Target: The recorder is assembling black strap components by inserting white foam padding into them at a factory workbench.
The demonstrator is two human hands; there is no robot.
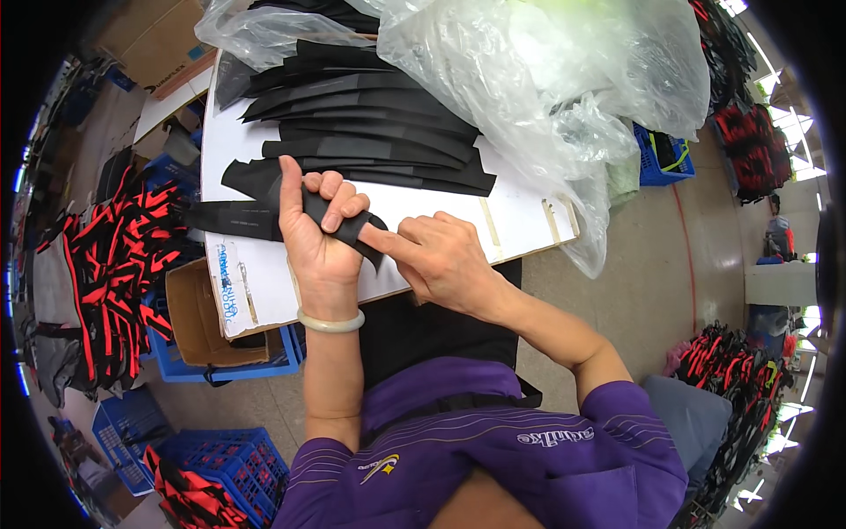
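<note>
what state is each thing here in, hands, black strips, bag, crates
left hand: closed around a long flat black fabric strip, grip shut
right hand: fingers pinching the strip's near end
row of flat black fabric pieces: fanned out, overlapping, on the white board table
clear plastic bag: crumpled, open, partly over the pieces
brown cardboard box: open
blue plastic crate: holds red-and-black pieces

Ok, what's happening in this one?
A person at a white table is working on a black strip of material. The left hand grips it, fingers curled over it, while the right hand pinches its near end. Behind the hands, more black strips lie fanned out, partly under a clear plastic bag. Blue crates stand on the floor.
</note>
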